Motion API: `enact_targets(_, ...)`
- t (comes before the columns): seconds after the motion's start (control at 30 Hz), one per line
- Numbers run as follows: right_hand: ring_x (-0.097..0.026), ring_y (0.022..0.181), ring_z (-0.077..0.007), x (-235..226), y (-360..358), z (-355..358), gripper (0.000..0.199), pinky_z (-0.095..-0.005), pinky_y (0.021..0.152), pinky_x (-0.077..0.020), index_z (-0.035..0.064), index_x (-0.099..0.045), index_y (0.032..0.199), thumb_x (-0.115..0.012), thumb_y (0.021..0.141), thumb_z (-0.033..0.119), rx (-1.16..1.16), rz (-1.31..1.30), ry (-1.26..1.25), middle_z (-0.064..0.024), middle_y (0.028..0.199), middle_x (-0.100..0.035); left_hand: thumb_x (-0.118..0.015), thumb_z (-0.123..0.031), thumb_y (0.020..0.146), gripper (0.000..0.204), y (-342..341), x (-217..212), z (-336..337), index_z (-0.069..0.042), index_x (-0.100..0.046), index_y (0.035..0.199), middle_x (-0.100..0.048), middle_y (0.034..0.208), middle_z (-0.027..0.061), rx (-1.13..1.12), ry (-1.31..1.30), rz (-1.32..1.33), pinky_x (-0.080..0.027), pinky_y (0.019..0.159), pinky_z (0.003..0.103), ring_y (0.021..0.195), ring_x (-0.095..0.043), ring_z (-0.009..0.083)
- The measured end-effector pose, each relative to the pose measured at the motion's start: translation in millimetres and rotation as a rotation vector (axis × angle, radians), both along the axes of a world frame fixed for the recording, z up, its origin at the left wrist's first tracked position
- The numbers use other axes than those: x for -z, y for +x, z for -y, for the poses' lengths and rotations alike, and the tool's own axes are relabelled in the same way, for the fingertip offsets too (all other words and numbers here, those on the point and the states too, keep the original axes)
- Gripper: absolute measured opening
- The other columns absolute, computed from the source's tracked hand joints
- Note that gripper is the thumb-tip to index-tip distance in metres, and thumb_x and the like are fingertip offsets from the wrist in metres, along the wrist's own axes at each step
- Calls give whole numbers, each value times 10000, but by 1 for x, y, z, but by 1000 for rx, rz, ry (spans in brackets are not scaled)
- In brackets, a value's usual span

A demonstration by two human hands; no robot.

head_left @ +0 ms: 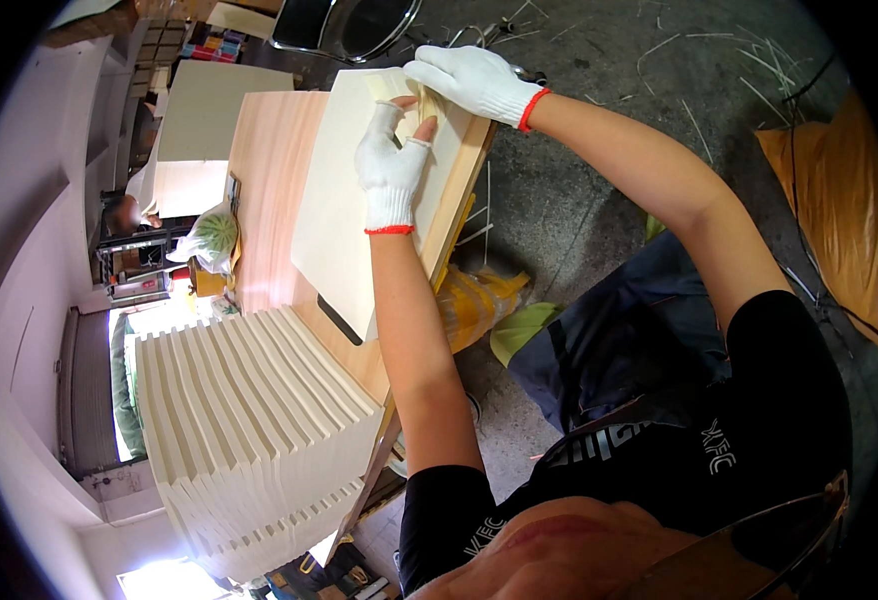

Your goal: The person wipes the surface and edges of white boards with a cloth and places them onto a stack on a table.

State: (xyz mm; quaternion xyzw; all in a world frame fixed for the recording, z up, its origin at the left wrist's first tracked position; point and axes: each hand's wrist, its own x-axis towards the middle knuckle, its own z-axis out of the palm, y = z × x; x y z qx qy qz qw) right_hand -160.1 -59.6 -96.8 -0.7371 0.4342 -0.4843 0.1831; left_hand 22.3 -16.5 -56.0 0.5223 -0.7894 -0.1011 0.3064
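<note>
A large cream-white board (334, 200) lies on the wooden worktable, with a small pale yellowish strip (423, 100) at its far end. My left hand (392, 165), in a white glove with bare thumb and fingertip, rests on the board beside this strip; its thumb and finger are apart. Whether the left fingertips touch the strip is hard to make out. My right hand (474, 85), in a white glove with a red cuff, reaches across the board's far right corner, fingers stretched out over the strip's far end. Its palm side is hidden.
A tall stack of folded cream-white panels (249, 400) stands at the near left of the table (274, 180). Beyond sit a bagged watermelon (217, 232) and a pale box (209, 120). A black chair (349, 25) stands far off; loose strips litter the floor (599, 150).
</note>
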Motion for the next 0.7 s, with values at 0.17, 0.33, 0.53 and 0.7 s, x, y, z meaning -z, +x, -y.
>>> enact_targets(0.17, -663, 861, -324, 0, -2, -2, 421, -424, 779, -498, 126, -606, 1023, -369, 1011, 473, 17, 48, 54, -123, 893, -663, -688, -204, 872, 317, -6, -6, -5, -131, -661, 1179, -709, 1108, 133, -65, 95, -20, -499, 850, 334, 970, -680, 271)
enact_targets(0.33, -663, 854, -324, -1, -1, -2, 422, -429, 772, -497, 125, -604, 1026, -367, 1011, 475, 22, 40, 108, -121, 897, -664, -591, -145, 916, 268, -12, -6, -10, -140, -663, 1175, -710, 1110, 129, -5, -50, -110, -500, 854, 334, 990, -684, 269)
enact_targets(0.53, -658, 872, -342, 5, 1, 3, 418, -448, 776, -498, 125, -601, 1034, -361, 1007, 466, 26, 51, 58, -135, 922, -670, -687, -191, 869, 276, -8, -8, -7, -136, -670, 1138, -712, 1075, 123, -69, 51, 57, -499, 879, 338, 1030, -675, 295)
enact_targets(0.7, -648, 918, -383, 6, 0, 4, 432, -483, 803, -498, 125, -604, 1063, -353, 997, 470, 14, 49, 76, -162, 967, -683, -753, -223, 824, 342, -6, -3, -2, -133, -668, 1143, -710, 1080, 124, -60, 52, 3, -497, 885, 340, 1042, -671, 282)
